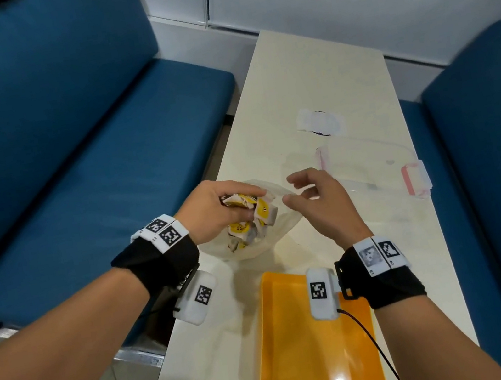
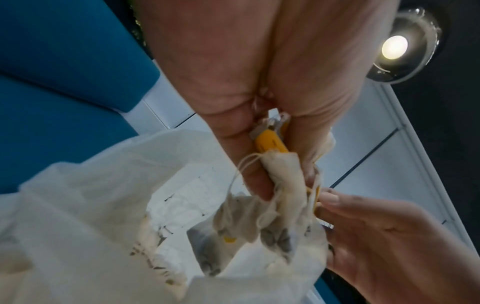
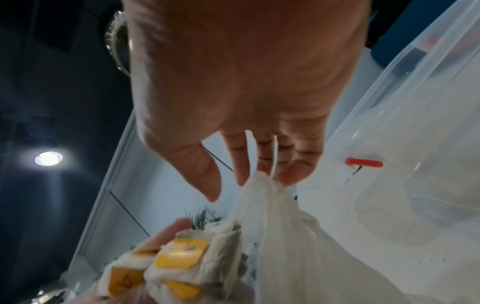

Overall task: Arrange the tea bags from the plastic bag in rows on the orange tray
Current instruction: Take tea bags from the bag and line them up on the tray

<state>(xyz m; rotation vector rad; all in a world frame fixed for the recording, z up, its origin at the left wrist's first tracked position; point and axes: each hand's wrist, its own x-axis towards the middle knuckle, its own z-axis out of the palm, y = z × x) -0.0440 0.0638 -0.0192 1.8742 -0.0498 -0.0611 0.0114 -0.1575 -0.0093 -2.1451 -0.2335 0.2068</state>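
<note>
The left hand [image 1: 212, 209] clutches tea bags [image 1: 247, 210] above the plastic bag [image 1: 270, 236]; the right hand [image 1: 317, 201] pinches its rim. Next: carry them to the orange tray [image 1: 289, 349] at the surface's near edge.

The left hand [image 1: 213, 211] covered most of the tea bags [image 1: 251, 214] it gripped, so their count could not be told, the orange tray [image 1: 289, 349] ran off the head view's bottom edge, and the plastic bag [image 2: 85, 216] blurred in the left wrist view.
</note>
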